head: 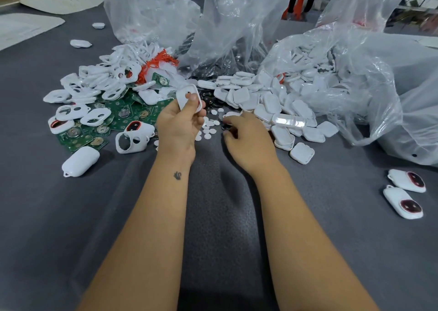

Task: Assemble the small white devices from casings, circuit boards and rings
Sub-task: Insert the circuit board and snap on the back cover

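Observation:
My left hand holds a white casing half upright, thumb pressed across its face just below a round hole. My right hand is lowered over small white discs and dark round parts on the grey cloth, its fingers curled at a small piece that I cannot make out. Green circuit boards lie in a heap to the left, with white ring-shaped frames piled over and behind them. Solid white casing backs spill to the right.
Clear plastic bags stand behind the piles, one on the right still full of casings. Two finished devices with dark red-rimmed windows lie at the right. A closed white device sits at the left. Flat white sheets lie far left.

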A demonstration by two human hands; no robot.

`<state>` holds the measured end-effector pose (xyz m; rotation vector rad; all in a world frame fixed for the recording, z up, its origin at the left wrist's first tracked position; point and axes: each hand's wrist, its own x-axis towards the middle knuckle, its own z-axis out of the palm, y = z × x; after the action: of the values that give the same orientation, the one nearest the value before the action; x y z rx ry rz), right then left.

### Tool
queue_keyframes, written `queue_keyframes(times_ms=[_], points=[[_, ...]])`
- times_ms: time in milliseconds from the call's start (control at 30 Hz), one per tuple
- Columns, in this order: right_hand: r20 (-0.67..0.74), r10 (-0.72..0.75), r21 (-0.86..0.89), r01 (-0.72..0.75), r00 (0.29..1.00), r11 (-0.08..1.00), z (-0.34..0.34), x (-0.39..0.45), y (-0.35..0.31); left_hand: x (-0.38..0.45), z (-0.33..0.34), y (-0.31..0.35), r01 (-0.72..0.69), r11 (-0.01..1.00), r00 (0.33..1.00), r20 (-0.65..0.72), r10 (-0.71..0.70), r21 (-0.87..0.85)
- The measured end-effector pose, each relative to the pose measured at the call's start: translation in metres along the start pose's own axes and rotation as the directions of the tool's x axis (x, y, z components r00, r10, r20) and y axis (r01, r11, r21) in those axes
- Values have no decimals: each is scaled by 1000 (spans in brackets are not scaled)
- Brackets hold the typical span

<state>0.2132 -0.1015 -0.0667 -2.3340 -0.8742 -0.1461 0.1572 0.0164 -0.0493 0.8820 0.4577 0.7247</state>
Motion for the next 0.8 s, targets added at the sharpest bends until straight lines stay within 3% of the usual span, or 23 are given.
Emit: queue_keyframes(times_ms=[200, 400, 600, 700, 800], points=[[-34, 45, -187, -51, 998, 981, 3, 1, 1, 2, -1, -2, -5, 999, 998, -59, 6, 32], [23, -97, -116, 99, 995, 988, 3, -1, -4, 1, 1, -4, -32, 992, 998, -44, 37, 119], [64, -107, -70, 111, 992, 991, 0, 2, -3, -2, 4, -6, -70, 974, 997, 45, 62, 217], [-71, 57, 214, -41, 996, 976, -4, 1, -5, -5, 6, -5, -71, 966, 995, 83, 51, 251], [-166, 281, 556, -146, 945, 818, -12, 2, -7, -8, 6, -7, -108, 938, 984, 168, 54, 330]])
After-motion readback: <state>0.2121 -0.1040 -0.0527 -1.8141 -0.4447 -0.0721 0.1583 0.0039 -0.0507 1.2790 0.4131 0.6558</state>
